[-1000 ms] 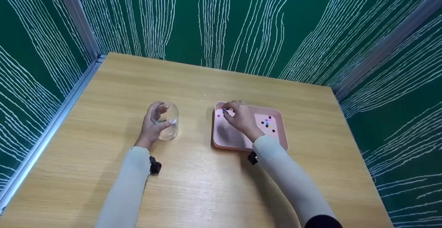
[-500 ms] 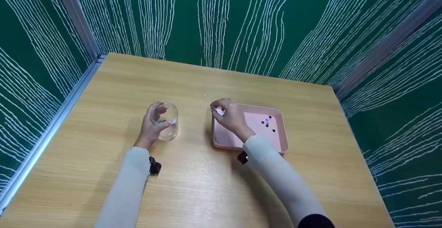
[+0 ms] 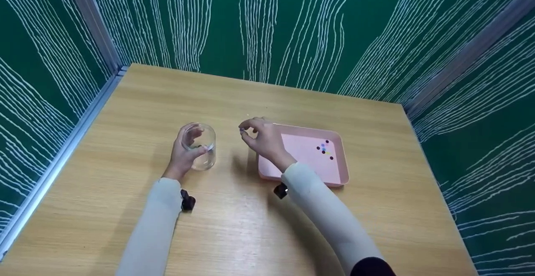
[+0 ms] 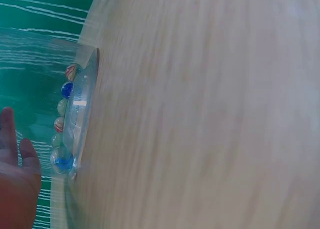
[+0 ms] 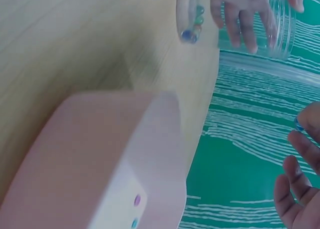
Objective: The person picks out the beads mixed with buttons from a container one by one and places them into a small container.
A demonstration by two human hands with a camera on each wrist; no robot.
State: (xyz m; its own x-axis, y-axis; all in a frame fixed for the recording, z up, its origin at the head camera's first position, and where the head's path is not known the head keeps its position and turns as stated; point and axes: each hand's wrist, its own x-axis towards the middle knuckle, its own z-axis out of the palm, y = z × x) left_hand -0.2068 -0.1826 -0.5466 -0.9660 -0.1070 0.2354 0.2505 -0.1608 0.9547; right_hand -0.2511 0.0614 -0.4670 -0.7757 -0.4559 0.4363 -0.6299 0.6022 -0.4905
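Observation:
My left hand (image 3: 182, 154) grips a clear glass jar (image 3: 205, 162) that stands upright on the table, with fingers and thumb around its side. Several marbles (image 4: 67, 90), some blue, some greenish or striped, lie along the jar's bottom in the left wrist view. Between thumb and forefinger, my right hand (image 3: 268, 141) pinches a small blue marble (image 5: 299, 123). That hand hovers over the left edge of a pink tray (image 3: 344, 165), to the right of the jar and apart from it. Its other fingers are loosely bent.
Several small coloured dots (image 3: 323, 147) show on the tray's floor at the right; whether they are loose or printed I cannot tell. The wooden table (image 3: 234, 226) meets green walls (image 3: 225, 25) with white wavy lines at the back and sides.
My right hand has moved left, from inside the tray to its left edge, carrying the marble toward the jar. The left hand and the jar have stayed in place.

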